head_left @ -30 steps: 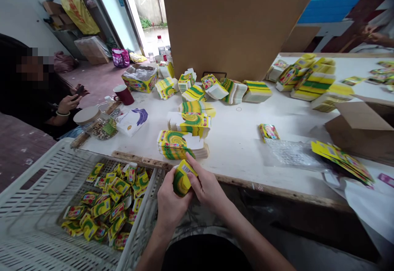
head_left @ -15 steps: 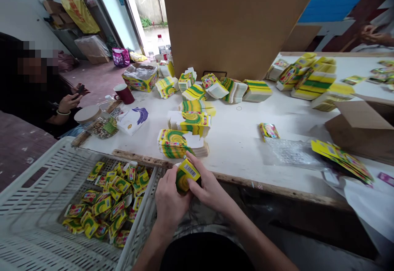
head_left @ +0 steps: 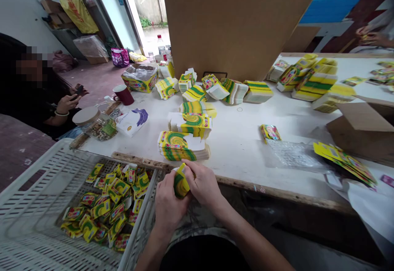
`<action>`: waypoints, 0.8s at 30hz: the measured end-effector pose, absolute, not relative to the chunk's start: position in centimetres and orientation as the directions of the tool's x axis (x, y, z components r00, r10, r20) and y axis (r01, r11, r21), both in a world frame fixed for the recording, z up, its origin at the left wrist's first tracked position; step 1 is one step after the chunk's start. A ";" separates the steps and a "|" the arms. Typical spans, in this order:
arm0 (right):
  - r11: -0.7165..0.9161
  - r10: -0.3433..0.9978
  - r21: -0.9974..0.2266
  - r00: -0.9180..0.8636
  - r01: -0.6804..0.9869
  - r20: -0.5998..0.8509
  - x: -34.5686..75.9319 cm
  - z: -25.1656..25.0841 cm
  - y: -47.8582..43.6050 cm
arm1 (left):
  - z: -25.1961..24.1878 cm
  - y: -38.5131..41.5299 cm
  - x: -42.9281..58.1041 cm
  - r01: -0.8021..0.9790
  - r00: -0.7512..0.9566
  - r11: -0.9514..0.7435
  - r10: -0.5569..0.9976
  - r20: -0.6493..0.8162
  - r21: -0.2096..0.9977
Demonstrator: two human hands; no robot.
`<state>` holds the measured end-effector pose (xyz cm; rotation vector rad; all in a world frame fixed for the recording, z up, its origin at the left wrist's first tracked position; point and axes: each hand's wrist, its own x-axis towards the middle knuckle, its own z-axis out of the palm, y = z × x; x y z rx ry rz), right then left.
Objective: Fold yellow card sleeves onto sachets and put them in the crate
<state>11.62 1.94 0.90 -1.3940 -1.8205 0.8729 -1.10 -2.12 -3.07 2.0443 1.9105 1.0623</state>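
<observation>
Between my two hands, just in front of the table's near edge, is a small yellow-green carton. My left hand wraps round its left side. My right hand is closed on its upper right part, with the fingers bent over the top end. What is inside the carton cannot be seen. Straight ahead on the table lies a stack of flat cartons, with another flat carton stack behind it. Down to the left, a white plastic crate holds many small yellow-green cartons.
More carton stacks line the large cardboard sheet. A jar, a white box and a dark red mug stand at left. At right are a clear plastic bag and an open cardboard box. A seated person holds a phone at left.
My right hand has shifted up over the carton's top, its fingers now bent inward. The carton has turned, so its barcode face no longer shows.
</observation>
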 end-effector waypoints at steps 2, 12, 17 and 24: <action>0.247 0.948 -0.867 -0.291 0.432 0.125 11.6 1.3 2.4 | -3.1 -2.0 -2.1 0.679 -0.193 -0.083 0.939 0.286 0.729; 0.268 0.959 -0.622 -0.144 0.736 0.243 11.0 0.8 9.6 | -3.5 -0.9 -9.5 -0.475 -0.567 -0.078 0.789 -0.237 0.876; 0.285 0.956 -0.676 -0.147 0.679 0.255 11.2 0.9 9.2 | -3.1 -0.4 -5.3 -0.594 -0.469 -0.052 0.833 -0.293 0.803; 0.051 0.888 -0.999 -0.459 0.007 0.042 10.4 1.1 1.9 | -0.8 -0.1 -1.1 -0.705 -0.405 -0.210 0.903 -0.143 0.677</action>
